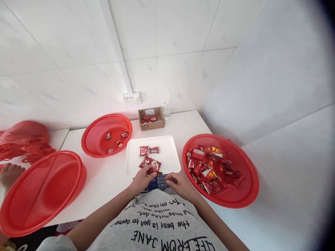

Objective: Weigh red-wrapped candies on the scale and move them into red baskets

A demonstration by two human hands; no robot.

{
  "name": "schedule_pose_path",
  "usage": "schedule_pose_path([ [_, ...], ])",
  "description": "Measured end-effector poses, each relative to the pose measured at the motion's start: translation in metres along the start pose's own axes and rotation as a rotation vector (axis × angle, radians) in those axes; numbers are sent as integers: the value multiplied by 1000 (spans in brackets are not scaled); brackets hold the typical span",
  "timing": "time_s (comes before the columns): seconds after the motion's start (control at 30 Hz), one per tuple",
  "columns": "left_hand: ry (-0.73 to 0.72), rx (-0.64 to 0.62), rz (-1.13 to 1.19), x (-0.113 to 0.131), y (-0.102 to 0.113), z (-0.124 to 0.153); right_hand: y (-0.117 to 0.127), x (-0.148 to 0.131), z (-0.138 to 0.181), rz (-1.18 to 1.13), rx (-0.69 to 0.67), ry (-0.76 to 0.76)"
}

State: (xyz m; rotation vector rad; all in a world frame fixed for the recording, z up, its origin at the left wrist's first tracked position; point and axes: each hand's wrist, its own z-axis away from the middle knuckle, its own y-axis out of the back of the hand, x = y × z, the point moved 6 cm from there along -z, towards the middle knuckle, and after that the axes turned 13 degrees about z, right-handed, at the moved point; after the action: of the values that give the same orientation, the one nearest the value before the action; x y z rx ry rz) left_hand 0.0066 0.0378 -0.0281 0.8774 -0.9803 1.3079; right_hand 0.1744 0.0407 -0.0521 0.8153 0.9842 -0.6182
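Observation:
My left hand (pixel 143 180) is closed in a pinch on a small red packet (pixel 157 172) at the near edge of a white tray (pixel 171 150). The tray sits on a scale whose blue keypad (pixel 161 182) shows beneath my hands. My right hand (pixel 180 184) hovers at the keypad's right end, fingers loosely curled, with nothing visible in them. On the tray lie a square red packet (pixel 143 151), a narrow red packet (pixel 154 150) and dark red packets (pixel 154 164) close beyond my left fingertips.
At right, a red mesh basket (pixel 250 188) holds many red packets. Another red basket (pixel 89 134), back left, has several packets. An SF cardboard box (pixel 153 126) and clear bottle (pixel 166 109) stand behind. Another person's hand (pixel 12 176) is beside a tilted red basket (pixel 62 181) at left.

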Motion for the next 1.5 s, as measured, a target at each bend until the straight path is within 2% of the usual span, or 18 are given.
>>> schedule_pose_path([
  [0.07,3,80,88,0,10,-8,1,5,0,-23,12,-15],
  [0.2,16,142,249,6,20,-25,3,11,2,-44,19,-31],
  [0.37,57,186,210,7,24,-36,3,13,3,-65,17,-40],
  [0.47,13,208,65,6,27,-35,3,13,3,-64,17,-45],
  [0.6,-95,208,-267,6,31,-31,4,14,4,-34,14,-46],
  [0.77,-347,112,-712,14,23,-30,2,15,3,27,7,-53],
  [0.9,-401,33,-1010,7,11,-33,1,10,3,62,-5,-38],
  [1.03,-416,-14,-1141,-4,3,-35,3,8,5,88,-14,-35],
  [1.23,-472,24,-1089,-9,10,-33,7,11,6,26,16,-29],
  [1.33,-469,108,-1020,-7,20,-37,17,13,5,16,100,-38],
  [1.5,-429,255,-875,-7,42,-46,62,25,13,212,517,-96],
])
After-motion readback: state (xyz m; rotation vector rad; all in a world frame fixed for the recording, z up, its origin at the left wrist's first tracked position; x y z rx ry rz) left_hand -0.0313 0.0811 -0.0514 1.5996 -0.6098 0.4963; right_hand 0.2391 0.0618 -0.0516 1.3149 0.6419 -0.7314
